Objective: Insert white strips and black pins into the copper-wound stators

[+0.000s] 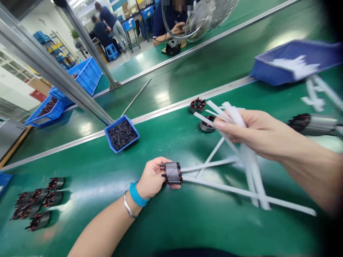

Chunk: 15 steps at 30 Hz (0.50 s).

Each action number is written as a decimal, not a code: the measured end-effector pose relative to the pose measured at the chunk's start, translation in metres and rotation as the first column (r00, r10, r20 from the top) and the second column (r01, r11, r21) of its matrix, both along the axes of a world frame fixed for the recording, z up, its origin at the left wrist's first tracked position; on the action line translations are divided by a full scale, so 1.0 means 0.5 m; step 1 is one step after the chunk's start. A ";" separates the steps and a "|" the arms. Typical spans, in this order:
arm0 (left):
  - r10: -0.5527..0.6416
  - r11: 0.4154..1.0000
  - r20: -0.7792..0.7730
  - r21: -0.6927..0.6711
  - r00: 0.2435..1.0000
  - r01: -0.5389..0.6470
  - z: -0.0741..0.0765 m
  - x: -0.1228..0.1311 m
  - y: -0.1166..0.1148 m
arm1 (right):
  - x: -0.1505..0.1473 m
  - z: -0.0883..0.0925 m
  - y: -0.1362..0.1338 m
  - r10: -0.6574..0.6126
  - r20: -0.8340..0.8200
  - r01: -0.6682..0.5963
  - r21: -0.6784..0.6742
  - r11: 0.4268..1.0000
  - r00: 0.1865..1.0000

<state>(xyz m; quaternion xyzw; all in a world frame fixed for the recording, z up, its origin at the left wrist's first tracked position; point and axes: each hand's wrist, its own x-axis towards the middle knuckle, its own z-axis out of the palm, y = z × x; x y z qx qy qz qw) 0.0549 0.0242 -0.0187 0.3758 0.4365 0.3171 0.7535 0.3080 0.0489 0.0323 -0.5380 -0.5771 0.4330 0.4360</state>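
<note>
Two bare forearms [104, 223] are stretching over the green worktop [99, 178], nearest to the camera. The right hand [252, 130] is holding a loose bundle of white strips [248, 160] between thumb and fingers. The left hand [151, 178] is gripping a stator [173, 172] around its side, near the middle. Two further strips [225, 186] are meeting the stator's right end; I cannot tell how deep they are sitting. Beyond, a blue tray [127, 144] is carrying black pieces [122, 134].

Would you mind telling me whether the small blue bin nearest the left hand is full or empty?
The bin looks largely full: thin dark pieces hide its floor.
</note>
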 end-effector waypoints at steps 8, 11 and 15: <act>-0.051 0.998 -0.008 0.031 0.999 0.051 -0.008 0.001 -0.002 | -0.019 0.125 0.131 -0.251 -0.394 0.253 -0.047 0.966 0.884; -0.051 0.998 -0.004 0.036 0.999 0.051 -0.012 0.001 -0.002 | -0.033 0.138 0.211 -0.307 -0.452 0.322 -0.045 0.945 0.837; -0.048 0.998 0.005 0.040 0.999 0.048 -0.014 0.001 0.000 | -0.043 0.127 0.263 -0.281 -0.468 0.258 -0.114 0.959 0.837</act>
